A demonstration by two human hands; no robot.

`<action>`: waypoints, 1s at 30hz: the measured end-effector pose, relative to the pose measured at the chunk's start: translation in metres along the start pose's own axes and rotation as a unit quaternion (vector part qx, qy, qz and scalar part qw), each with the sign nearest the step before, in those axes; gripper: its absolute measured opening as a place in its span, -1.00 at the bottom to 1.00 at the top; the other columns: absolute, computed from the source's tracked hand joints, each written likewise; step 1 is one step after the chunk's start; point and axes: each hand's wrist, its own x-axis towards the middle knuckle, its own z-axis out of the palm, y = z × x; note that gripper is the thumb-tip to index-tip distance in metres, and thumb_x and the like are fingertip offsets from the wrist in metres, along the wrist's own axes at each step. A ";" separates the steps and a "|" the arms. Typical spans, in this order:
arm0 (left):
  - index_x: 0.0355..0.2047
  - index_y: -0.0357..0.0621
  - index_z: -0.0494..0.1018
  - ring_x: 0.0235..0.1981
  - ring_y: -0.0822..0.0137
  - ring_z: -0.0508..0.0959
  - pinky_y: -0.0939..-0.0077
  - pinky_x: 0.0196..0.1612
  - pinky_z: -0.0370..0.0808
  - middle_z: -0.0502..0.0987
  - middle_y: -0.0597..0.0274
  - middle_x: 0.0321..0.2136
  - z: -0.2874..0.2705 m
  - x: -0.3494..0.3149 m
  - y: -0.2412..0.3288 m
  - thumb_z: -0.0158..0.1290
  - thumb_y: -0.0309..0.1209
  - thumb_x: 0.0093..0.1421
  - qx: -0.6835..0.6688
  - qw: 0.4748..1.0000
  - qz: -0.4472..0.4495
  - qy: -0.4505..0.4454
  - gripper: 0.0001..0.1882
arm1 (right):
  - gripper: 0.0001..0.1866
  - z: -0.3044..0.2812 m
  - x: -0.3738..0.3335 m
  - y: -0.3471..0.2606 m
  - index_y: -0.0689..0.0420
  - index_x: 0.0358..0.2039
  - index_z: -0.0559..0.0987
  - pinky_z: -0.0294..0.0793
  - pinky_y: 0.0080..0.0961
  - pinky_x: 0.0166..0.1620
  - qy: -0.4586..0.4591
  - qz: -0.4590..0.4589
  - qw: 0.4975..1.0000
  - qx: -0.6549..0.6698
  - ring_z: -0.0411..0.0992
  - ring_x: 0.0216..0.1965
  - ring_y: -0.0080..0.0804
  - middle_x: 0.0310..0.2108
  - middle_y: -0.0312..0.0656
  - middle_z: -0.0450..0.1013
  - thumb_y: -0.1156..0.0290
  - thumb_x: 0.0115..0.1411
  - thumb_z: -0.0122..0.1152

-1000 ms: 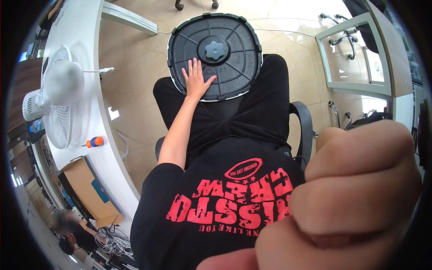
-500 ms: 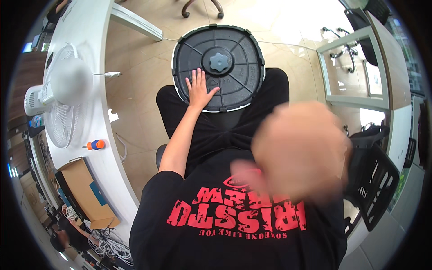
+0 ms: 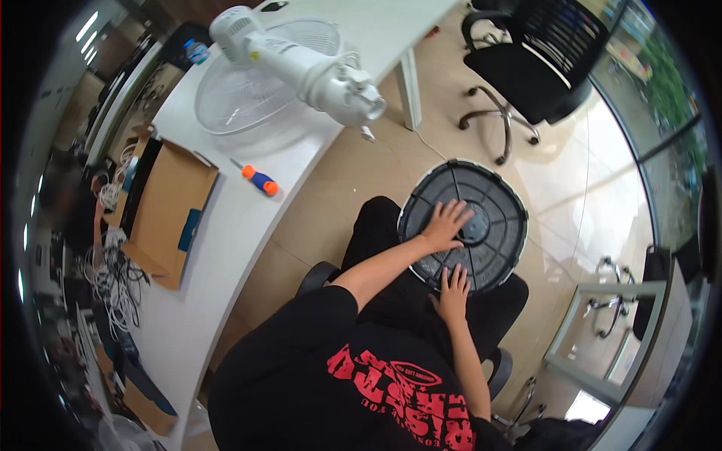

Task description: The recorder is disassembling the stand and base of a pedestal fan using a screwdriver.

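A round black fan base point(image 3: 500, 259) with a light rim rests on my lap, its ribbed underside facing up. At its centre is a grey star-shaped knob point(image 3: 475, 228). My left hand point(image 3: 445, 227) lies on the base beside the knob, fingers spread, the fingertips reaching the knob's edge. Closer to my body, my right hand point(image 3: 453, 297) touches the near part of the base with its fingers apart. Neither hand grips anything. The white fan point(image 3: 301, 71) lies on the table to the left, its pole end sticking out past the table edge.
An orange and blue screwdriver point(image 3: 259, 180) lies on the white table point(image 3: 248, 225). Beside it are an opened cardboard box point(image 3: 169, 203) and tangled cables point(image 3: 113, 286). A bottle point(image 3: 196, 51) stands farther back. A black office chair point(image 3: 526, 75) stands at the far right.
My right hand, earlier a blur raised near the camera, has come down onto the base. The left hand has shifted toward the knob. The view has turned, bringing more of the table in.
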 end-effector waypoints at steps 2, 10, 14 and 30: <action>0.46 0.14 0.06 0.43 -0.18 0.06 -0.37 0.30 0.14 0.04 -0.05 0.44 0.006 0.018 0.006 0.42 0.00 -0.07 0.011 0.998 0.032 -0.044 0.14 | 0.05 -0.001 0.001 -0.001 0.10 0.44 0.17 0.00 0.28 0.39 -0.008 -0.009 1.000 -0.001 -0.18 0.49 0.33 0.50 0.24 -0.17 0.05 0.03 0.50; 0.25 -0.10 0.31 0.13 -0.05 0.41 0.06 0.09 0.51 0.37 -0.02 0.10 0.033 0.065 0.007 0.37 -0.14 0.02 -0.027 0.996 0.032 -0.085 -0.18 | 0.08 0.004 0.001 0.000 0.09 0.47 0.11 -0.01 0.28 0.40 -0.026 -0.004 0.999 -0.027 -0.19 0.49 0.33 0.51 0.25 -0.22 -0.03 0.06 0.45; 0.28 -0.09 0.27 0.16 -0.17 0.38 0.08 0.17 0.46 0.33 -0.20 0.09 0.002 0.060 0.021 0.30 -0.17 0.10 -0.142 0.989 0.004 0.039 -0.23 | 0.09 0.008 0.001 0.003 0.11 0.48 0.09 -0.01 0.30 0.39 -0.036 -0.007 0.999 -0.027 -0.21 0.49 0.36 0.51 0.27 -0.23 -0.04 0.07 0.43; 0.01 -0.18 0.36 0.04 0.07 0.50 0.21 0.08 0.48 0.47 0.04 -0.03 -0.350 -0.232 -0.029 0.44 -0.38 -0.01 -0.011 0.858 -0.290 0.423 -0.38 | 0.08 0.017 0.005 0.011 0.15 0.47 0.08 0.03 0.33 0.38 -0.025 -0.028 0.999 -0.017 -0.22 0.49 0.38 0.50 0.27 -0.24 0.02 0.08 0.45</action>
